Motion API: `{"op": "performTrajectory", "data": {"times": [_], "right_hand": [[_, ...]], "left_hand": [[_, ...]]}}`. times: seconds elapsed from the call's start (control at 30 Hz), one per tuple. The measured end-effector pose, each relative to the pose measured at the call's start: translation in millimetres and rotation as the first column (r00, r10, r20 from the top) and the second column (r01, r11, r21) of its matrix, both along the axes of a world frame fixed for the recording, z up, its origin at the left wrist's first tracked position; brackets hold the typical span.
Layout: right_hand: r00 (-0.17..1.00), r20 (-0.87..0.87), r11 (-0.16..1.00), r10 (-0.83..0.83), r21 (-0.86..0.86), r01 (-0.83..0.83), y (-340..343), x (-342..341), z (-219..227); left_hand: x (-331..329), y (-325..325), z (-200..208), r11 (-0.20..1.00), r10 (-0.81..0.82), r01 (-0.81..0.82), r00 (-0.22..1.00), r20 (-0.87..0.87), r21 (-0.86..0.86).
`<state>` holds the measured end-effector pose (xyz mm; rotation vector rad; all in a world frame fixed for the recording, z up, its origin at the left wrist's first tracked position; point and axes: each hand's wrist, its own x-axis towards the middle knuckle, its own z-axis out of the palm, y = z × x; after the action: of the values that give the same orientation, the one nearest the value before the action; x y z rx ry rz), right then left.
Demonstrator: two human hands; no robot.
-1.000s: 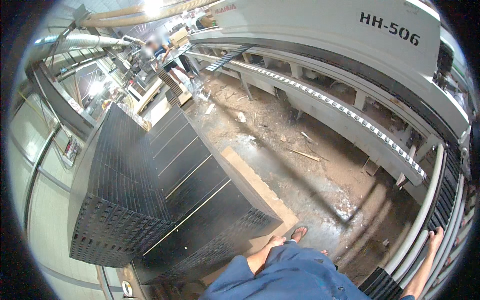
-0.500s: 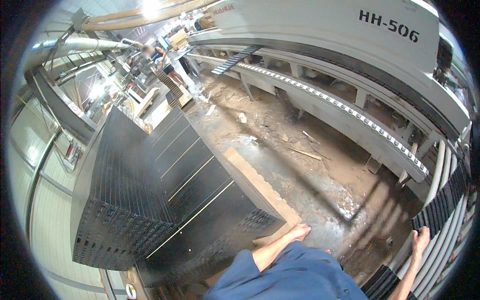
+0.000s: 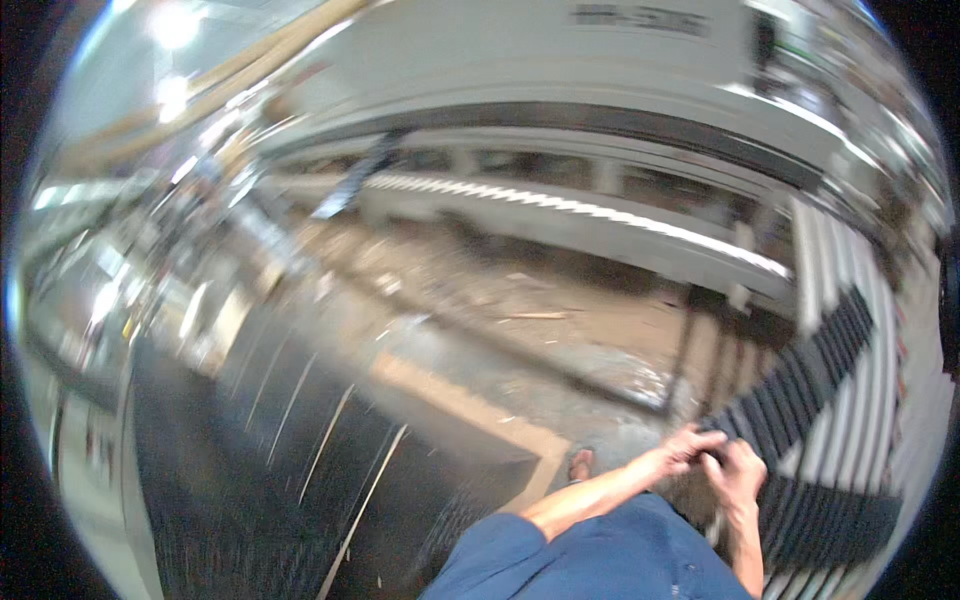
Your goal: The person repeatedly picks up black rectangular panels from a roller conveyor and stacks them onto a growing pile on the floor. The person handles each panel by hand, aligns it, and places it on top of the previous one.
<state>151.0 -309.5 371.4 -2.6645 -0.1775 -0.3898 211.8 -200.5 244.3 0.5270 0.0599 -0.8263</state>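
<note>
Both my hands are together at the near left end of a row of narrow black boards [image 3: 795, 375], which lies slantwise across pale rollers. My left hand [image 3: 688, 449] reaches over from the left, its fingers curled at the corner of the row. Right beside it, my right hand [image 3: 738, 474] is bent round the same end, thumb toward the left hand. Blur hides exactly how many boards the fingers hold. A second row of black boards [image 3: 830, 525] rests on the rollers [image 3: 868, 400], nearer to me and just right of my right wrist.
Tall stacks of black panels [image 3: 420, 455] stand at my left, with a brown sheet [image 3: 470, 395] along their edge. A long grey machine [image 3: 560, 70] with a feed rail [image 3: 590, 212] runs across the far side. Debris lies on the dusty floor [image 3: 450, 290].
My view has swung to the right. My left hand has come across from beside the panel stack to join the right hand at the end of the black boards.
</note>
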Motion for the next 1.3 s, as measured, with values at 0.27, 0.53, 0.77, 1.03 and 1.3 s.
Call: {"op": "performTrajectory", "data": {"times": [0.27,0.53,0.77,1.03,1.3], "right_hand": [[0.84,-0.047,0.701,-0.54,0.528,0.48,-59,36,22],[0.898,-0.215,-0.12,-0.383,0.976,0.182,-123,38,44],[0.743,-0.22,-0.114,-0.632,0.975,0.192,-171,11,-20],[0.487,-0.143,-0.149,-0.862,0.988,0.027,-159,-77,20],[0.403,-0.074,-0.111,-0.912,0.991,-0.069,-191,-152,6]], "left_hand": [[38,5,106,0.869,-0.252,-0.025,0.837,0.486,0.494],[4,-14,148,0.797,-0.519,-0.162,0.309,0.797,0.582],[-11,-35,153,0.935,-0.352,-0.194,-0.446,0.823,0.296],[-7,-42,186,0.898,-0.381,-0.105,-0.668,0.639,0.426],[-7,-84,131,0.879,-0.426,-0.09,-0.587,0.689,0.467]]}}
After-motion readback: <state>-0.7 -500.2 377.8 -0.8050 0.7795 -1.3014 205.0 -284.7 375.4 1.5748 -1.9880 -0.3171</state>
